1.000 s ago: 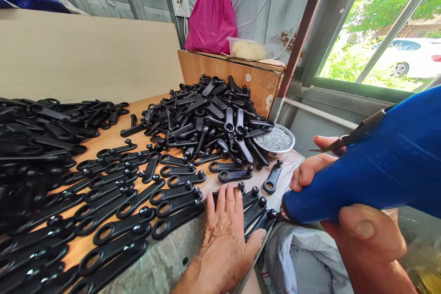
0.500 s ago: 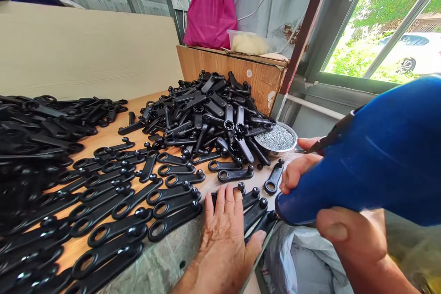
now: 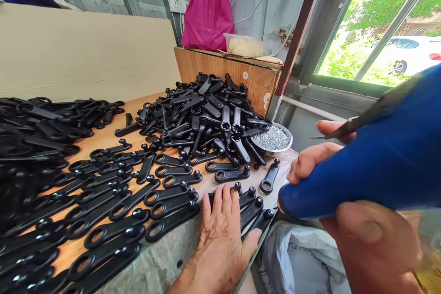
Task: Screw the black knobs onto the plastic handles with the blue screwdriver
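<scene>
My left hand [image 3: 222,234] lies flat on a row of black plastic crank arms [image 3: 254,211], fingers outstretched over their shafts. Their knobbed ends poke out on its right side, each with a shiny spot on top. Close by on the right, my right hand [image 3: 374,225] is wrapped round a big blue power screwdriver [image 3: 330,183], partly out of frame. Its narrow end points at the knobs. A dark slender pointed tool [image 3: 339,131] shows above the blue body by my fingers. A single arm [image 3: 269,177] lies just beyond.
Many more arms lie in rows [image 3: 117,202] at left, with a large heap [image 3: 206,115] behind. A metal bowl of small screws [image 3: 272,138] stands beside the heap. A white plastic bag [image 3: 303,257] hangs below the table edge. A wooden box [image 3: 255,76] is at the back.
The blue screwdriver and my right hand have shifted right, slightly away from the knobs. My left hand stays on the arms. The view has moved a little.
</scene>
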`<control>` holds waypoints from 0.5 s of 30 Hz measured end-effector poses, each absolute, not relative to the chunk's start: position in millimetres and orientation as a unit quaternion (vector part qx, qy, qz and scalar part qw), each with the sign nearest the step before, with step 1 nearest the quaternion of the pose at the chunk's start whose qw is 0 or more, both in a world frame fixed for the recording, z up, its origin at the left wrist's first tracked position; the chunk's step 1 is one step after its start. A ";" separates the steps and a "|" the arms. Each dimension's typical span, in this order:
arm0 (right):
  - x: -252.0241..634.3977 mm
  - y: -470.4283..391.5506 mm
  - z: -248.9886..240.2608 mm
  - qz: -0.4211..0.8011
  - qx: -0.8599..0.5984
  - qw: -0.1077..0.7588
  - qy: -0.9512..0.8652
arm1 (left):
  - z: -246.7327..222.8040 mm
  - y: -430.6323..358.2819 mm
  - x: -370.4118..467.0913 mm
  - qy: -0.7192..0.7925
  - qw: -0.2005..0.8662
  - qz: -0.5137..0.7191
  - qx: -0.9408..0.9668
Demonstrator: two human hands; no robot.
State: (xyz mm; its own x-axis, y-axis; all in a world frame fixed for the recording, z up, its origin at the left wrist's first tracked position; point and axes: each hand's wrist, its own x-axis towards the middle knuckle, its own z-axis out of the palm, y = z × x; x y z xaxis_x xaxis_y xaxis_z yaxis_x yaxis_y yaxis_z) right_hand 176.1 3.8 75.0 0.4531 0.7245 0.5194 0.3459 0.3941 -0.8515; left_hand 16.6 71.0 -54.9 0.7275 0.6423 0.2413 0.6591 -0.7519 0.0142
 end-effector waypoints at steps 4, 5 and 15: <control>175.4 5.2 66.1 0.165 -0.496 0.697 -0.491 | -55.5 70.9 18.3 -0.353 0.045 -0.132 -0.925; 176.2 5.3 63.9 0.168 -0.491 0.700 -0.491 | -54.8 70.9 18.6 -0.356 0.037 -0.133 -0.924; 179.6 5.9 61.9 0.160 -0.479 0.710 -0.491 | -58.0 71.5 18.6 -0.345 0.071 -0.133 -0.926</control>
State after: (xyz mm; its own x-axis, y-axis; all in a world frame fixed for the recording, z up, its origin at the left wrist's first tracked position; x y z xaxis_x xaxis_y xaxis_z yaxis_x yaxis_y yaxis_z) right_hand 179.6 5.9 61.9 0.4667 0.6968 0.5447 0.2435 0.4908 -0.8365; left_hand 18.6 71.5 -58.0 0.7261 0.6213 0.2947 0.6588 -0.7513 -0.0390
